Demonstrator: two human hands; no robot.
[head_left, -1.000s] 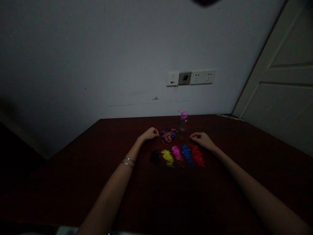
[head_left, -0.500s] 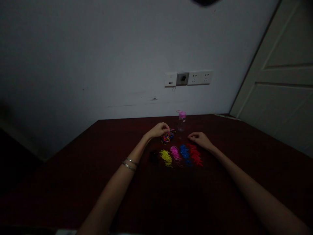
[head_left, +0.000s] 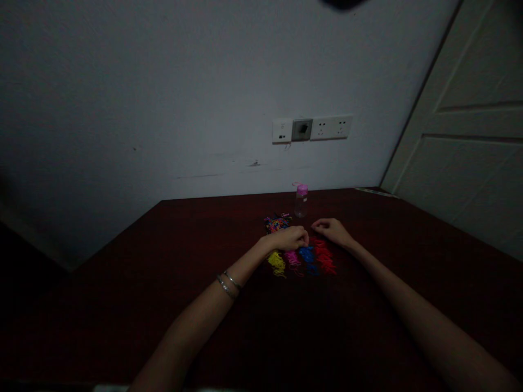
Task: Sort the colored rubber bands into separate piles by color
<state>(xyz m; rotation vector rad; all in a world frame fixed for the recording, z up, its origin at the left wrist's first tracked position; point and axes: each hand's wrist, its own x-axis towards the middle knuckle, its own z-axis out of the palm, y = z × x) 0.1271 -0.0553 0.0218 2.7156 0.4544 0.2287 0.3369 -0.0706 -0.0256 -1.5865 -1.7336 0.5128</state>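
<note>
My left hand [head_left: 291, 237] is closed in a pinch at the far end of a pile of short blue strands [head_left: 308, 255]; whatever its fingertips hold is too small to make out. Behind it lies a mixed heap of multicoloured strands [head_left: 278, 222], partly covered by the hand. Pink strands [head_left: 292, 258] and yellow strands [head_left: 277, 263] form piles under and in front of the wrist. My right hand [head_left: 333, 231] rests on the table just beyond the red strands [head_left: 324, 256], its fingers curled together. Anything between those fingers is hidden.
A clear bottle with a pink lid [head_left: 301, 202] stands behind the piles on the dark red table [head_left: 196, 234]. At the back is a wall with sockets [head_left: 330, 128]; a pale panelled door [head_left: 469, 130] stands at the right. The light is dim.
My left hand has moved from the mixed heap rightward and nearer, to the blue pile, uncovering more of the heap. My right hand has stayed in place. The view has shifted slightly.
</note>
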